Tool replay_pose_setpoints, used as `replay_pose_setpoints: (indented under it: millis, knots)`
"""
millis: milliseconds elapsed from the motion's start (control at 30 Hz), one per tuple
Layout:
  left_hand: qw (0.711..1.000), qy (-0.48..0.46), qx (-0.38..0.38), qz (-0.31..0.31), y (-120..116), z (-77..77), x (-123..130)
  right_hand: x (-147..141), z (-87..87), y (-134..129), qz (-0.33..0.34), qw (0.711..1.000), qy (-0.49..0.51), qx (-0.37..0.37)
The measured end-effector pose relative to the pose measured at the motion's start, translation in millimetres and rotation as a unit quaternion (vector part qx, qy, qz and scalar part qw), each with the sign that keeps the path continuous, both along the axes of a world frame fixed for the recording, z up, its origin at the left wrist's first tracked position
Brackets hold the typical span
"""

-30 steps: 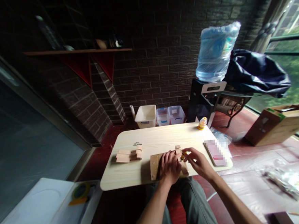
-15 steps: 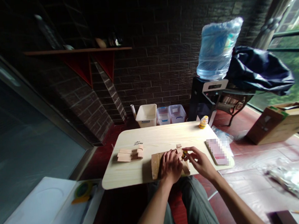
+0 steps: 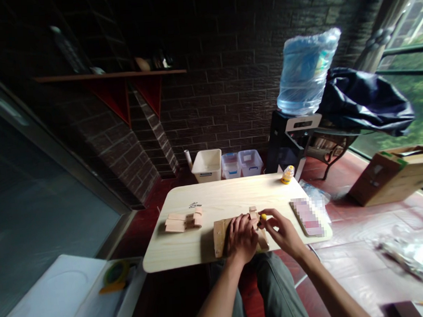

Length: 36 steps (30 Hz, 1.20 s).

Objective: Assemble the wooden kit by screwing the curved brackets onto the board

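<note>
My left hand [image 3: 243, 236] lies flat, fingers stretched, across a brown block [image 3: 222, 235] near the table's front edge. Its fingertips touch a tan, leather-like strip [image 3: 253, 212] that sticks out beyond the block's far side. Just to the right, my right hand [image 3: 280, 231] pinches a small yellow-and-black tool [image 3: 263, 218] between thumb and fingertips, against the strip. The tool's lower end is hidden and its kind is too small to make out. Several tan strips or flaps [image 3: 183, 221] lie joined together on the left of the table.
On the pale wooden table [image 3: 214, 194] are small dark metal bits [image 3: 195, 205], a clear bottle with yellow parts [image 3: 288, 174] and a blurred pink rectangle [image 3: 308, 217]. Plastic bins [image 3: 207, 166] and a water dispenser [image 3: 286, 139] stand behind. A cardboard box [image 3: 390, 175] sits at right.
The yellow-and-black tool has tilted in my right hand, so its yellow end now shows more. My left hand stays in place on the block. The view has shifted slightly.
</note>
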<state>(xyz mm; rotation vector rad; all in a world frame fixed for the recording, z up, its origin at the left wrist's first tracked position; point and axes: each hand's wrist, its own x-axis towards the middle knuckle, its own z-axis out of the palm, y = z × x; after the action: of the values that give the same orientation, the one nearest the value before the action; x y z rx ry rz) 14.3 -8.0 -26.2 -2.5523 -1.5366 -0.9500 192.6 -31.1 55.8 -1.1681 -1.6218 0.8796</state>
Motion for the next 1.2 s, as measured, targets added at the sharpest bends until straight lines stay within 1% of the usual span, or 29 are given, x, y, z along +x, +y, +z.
replay_pose_setpoints:
  millis: [133,267,400,567,700,800,1100,1200]
  knots:
    - [1.000,-0.001,-0.003,-0.002,1.9,-0.7,1.2,-0.5,-0.7,-1.4,0.016,1.000,0.013,0.000]
    - [1.000,-0.001,-0.006,0.000,1.5,2.0,1.4,2.0,-8.4,-0.9,0.027,0.999,0.040,-0.002]
    - [1.000,-0.002,-0.006,0.008,-0.3,5.0,1.5,3.4,-13.1,1.4,-0.003,0.999,0.051,-0.002]
    - [1.000,-0.002,-0.005,0.005,-0.5,6.0,1.6,2.4,-4.8,-1.2,-0.014,0.999,0.032,-0.008]
    - [1.000,-0.004,0.009,-0.002,0.8,5.2,1.6,3.1,5.2,-4.6,0.000,1.000,0.001,-0.003]
    - [1.000,-0.001,0.016,-0.004,0.8,4.2,0.8,2.8,9.2,-3.4,0.019,1.000,-0.013,0.004]
    - [1.000,0.005,0.004,0.011,0.4,1.0,1.2,-1.8,4.9,2.6,0.059,0.997,-0.002,0.050]
    - [1.000,0.000,-0.001,0.003,-0.5,1.2,2.2,-1.2,2.2,4.3,0.037,0.997,-0.014,0.063]
